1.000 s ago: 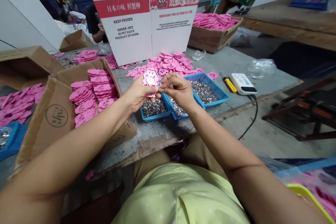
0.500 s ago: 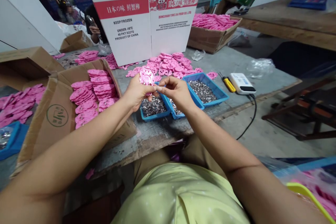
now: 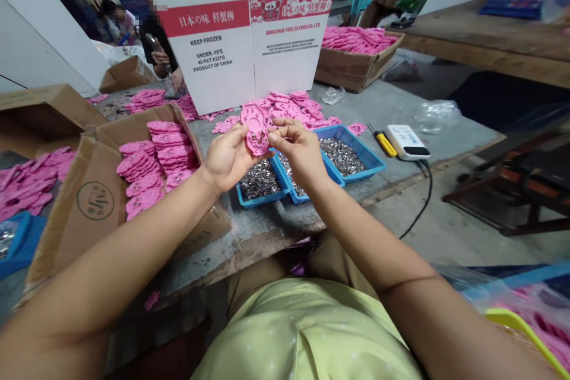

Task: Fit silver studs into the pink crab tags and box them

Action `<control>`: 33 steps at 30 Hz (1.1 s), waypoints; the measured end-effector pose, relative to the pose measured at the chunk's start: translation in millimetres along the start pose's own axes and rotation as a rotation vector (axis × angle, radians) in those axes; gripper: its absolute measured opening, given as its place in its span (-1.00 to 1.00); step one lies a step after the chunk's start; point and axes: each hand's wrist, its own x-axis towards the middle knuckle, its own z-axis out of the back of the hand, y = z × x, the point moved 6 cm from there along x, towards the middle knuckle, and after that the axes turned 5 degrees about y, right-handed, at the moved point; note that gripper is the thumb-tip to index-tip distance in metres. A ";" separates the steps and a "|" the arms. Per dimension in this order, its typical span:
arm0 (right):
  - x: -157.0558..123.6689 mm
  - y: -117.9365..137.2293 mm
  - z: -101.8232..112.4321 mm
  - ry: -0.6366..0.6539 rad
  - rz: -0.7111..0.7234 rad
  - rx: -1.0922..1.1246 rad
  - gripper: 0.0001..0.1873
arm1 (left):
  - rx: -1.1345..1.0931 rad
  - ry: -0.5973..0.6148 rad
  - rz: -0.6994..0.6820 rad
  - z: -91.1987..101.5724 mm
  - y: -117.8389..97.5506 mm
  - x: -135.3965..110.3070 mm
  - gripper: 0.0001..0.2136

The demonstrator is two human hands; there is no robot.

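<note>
My left hand [image 3: 229, 157] is closed around the lower left of a pink plastic piece [image 3: 255, 122], an openwork plate with a rounded recess and small dark or shiny spots near its lower end. The fingertips of my right hand [image 3: 297, 148] pinch its right edge; whether they also hold a small part I cannot make out. Below my hands stand a left blue tray [image 3: 262, 199], a middle blue tray [image 3: 301, 198] partly covered by my right hand, and a right blue tray [image 3: 376, 167], all with small shiny metal parts. Behind lies a heap of similar pink pieces [image 3: 289, 108].
A cardboard box [image 3: 66, 214] at left holds stacked pink pieces. A tall white carton [image 3: 214, 80] stands behind the heap, with another pink-filled box [image 3: 356, 65] at right. A yellow-handled tool [image 3: 385, 143] lies by a white cabled device [image 3: 407, 142]. A person [image 3: 155, 47] is behind the carton.
The pink piece has turned and tilted in my left hand, showing more of its face. My left hand has opened out somewhat beneath it. My right fingertips have shifted to its right edge.
</note>
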 end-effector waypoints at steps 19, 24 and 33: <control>0.4 0.8 -12.1 0.012 -0.006 0.040 -0.76 | 0.008 0.026 -0.091 -10.1 -9.9 -6.9 -0.34; 1.1 0.8 -12.3 -0.019 -0.023 0.078 -0.73 | 0.019 0.031 -0.102 -10.8 -10.2 -6.9 -0.37; -2.1 -6.0 -18.7 -0.107 0.012 0.061 -0.72 | 0.014 0.019 -0.102 -10.9 -8.6 -7.4 -0.43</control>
